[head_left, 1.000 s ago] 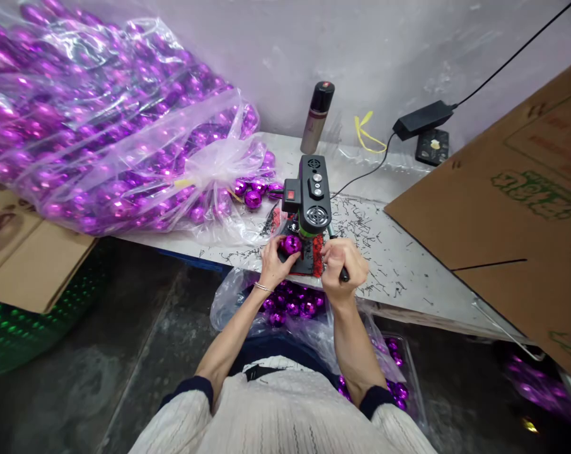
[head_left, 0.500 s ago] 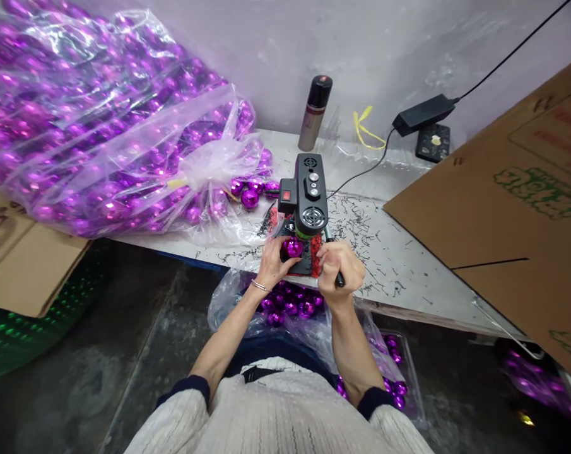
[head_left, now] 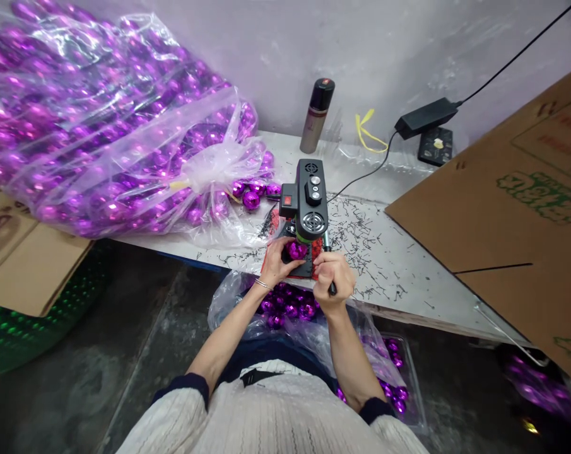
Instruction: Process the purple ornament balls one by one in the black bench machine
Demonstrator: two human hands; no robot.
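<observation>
Scanning left to right: clear bag (head_left: 209,169) of purple balls, up and left of the left fingers; few loose balls (head_left: 251,200) closer to those fingertips. Left hand (head_left: 276,260) grasping one shiny purple ball (head_left: 297,250) between thumb and fingers, at the near end of the black machine (head_left: 312,195); can't tell if they touch. Ball looks light, stiff-shelled, slick, likely dents or cracks if squeezed. Best hold: light pinch round its sides, fingertips off the top. Right hand (head_left: 335,277) clenched on lever handle (head_left: 332,289). Black clippings (head_left: 368,252) scattered beyond and right of its fingers.
</observation>
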